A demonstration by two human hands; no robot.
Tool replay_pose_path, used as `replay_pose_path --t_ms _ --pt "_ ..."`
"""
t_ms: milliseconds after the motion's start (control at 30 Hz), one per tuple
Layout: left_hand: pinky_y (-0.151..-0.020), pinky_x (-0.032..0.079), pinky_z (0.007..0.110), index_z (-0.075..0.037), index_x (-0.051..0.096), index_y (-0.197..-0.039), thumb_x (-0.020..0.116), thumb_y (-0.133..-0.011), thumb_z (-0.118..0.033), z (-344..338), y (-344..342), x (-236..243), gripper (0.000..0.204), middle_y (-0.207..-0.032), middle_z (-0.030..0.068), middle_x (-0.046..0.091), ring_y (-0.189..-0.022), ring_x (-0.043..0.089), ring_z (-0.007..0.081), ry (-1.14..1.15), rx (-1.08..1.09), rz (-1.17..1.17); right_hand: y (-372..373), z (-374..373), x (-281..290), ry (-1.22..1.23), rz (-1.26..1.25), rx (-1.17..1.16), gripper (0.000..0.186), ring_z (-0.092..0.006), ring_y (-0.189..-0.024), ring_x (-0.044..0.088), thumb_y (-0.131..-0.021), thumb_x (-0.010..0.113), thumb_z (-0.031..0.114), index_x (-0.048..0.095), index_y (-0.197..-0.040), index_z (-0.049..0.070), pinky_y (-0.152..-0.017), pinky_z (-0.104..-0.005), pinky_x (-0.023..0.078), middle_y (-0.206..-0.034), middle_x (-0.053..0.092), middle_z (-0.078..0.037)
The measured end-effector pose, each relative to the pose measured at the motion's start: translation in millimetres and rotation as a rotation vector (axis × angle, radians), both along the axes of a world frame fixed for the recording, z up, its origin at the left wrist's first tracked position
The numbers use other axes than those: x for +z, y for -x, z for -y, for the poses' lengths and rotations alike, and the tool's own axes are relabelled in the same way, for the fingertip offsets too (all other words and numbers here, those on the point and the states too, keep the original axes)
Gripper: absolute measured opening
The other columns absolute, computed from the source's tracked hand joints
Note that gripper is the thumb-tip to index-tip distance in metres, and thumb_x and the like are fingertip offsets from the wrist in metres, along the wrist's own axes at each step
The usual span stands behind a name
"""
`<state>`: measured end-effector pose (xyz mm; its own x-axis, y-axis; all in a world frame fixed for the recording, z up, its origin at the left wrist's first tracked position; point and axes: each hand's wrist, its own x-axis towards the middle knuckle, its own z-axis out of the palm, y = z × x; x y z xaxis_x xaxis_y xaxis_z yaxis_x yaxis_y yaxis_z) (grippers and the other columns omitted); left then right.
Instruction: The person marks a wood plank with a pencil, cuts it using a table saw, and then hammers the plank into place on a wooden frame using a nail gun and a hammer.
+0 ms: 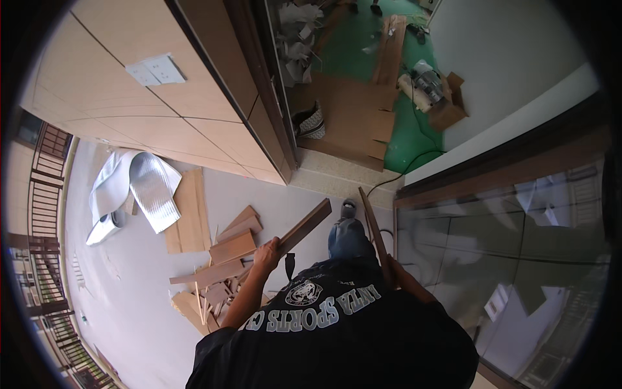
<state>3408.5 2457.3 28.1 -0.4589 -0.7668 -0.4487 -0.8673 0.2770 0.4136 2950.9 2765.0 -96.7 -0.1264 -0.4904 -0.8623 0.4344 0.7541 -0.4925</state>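
Observation:
My left hand (267, 254) grips one end of a short brown wooden board (304, 223), which points up and to the right. My right hand (392, 272) holds a long, narrow brown board (370, 217), seen mostly edge-on beside my right leg; its fingers are partly hidden. Below my left hand and to its left lies a pile of cut board pieces (230, 249) on the grey outdoor floor. My shoe (348, 209) is just short of the speckled doorstep (324, 168), where a black cable (408, 168) runs out from indoors.
Silver foil sheeting (152, 191) and cardboard (184, 214) lie at left near a railing (48, 155). A glass door (505, 246) stands at right. Indoors are cardboard (343, 110) on green floor covering, a power tool (424, 84), long planks (389, 52) and someone's feet (374, 9) at the top.

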Motion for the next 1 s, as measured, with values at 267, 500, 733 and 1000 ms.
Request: replay_pose_path --t_ms 267,500,733,1000 --pt "-0.092 0.054 0.056 -0.009 0.061 -0.115 0.056 -0.097 -0.051 213 259 37 0.046 -0.117 0.0268 0.071 -0.110 0.068 0.0472 -0.047 0.095 0.001 141 137 33 -0.165 0.008 -0.169 0.076 -0.0308 -0.080 0.065 -0.097 0.044 0.078 0.060 -0.127 0.009 -0.071 -0.0459 0.053 -0.093 0.065 -0.014" --pt "-0.079 0.054 0.054 0.002 0.068 -0.103 0.063 -0.097 -0.059 434 418 84 0.061 -0.097 0.0318 0.071 -0.097 0.069 0.0505 0.174 0.349 -0.278 302 280 56 -0.310 0.147 -0.184 0.076 -0.0302 -0.065 0.063 -0.095 0.044 0.080 0.062 -0.117 0.009 -0.060 -0.0448 0.052 -0.078 0.062 -0.012" --pt "-0.097 0.052 0.049 0.006 0.064 -0.128 0.038 -0.108 -0.061 701 536 93 0.075 -0.109 0.0276 0.073 -0.110 0.068 0.0449 -0.098 0.588 -0.275 379 480 57 -0.091 0.095 -0.308 0.069 -0.0271 -0.052 0.056 -0.093 0.051 0.080 0.058 -0.096 0.012 -0.048 -0.0406 0.047 -0.065 0.051 -0.009" --pt "-0.113 0.038 0.038 0.016 0.055 -0.138 0.026 -0.108 -0.067 1015 699 92 0.093 -0.137 0.0310 0.062 -0.133 0.056 0.0399 -0.093 0.538 -0.714 491 747 131 -0.166 0.036 -0.418 0.069 -0.0278 -0.060 0.060 -0.092 0.052 0.081 0.059 -0.098 0.012 -0.055 -0.0434 0.052 -0.071 0.056 -0.010"
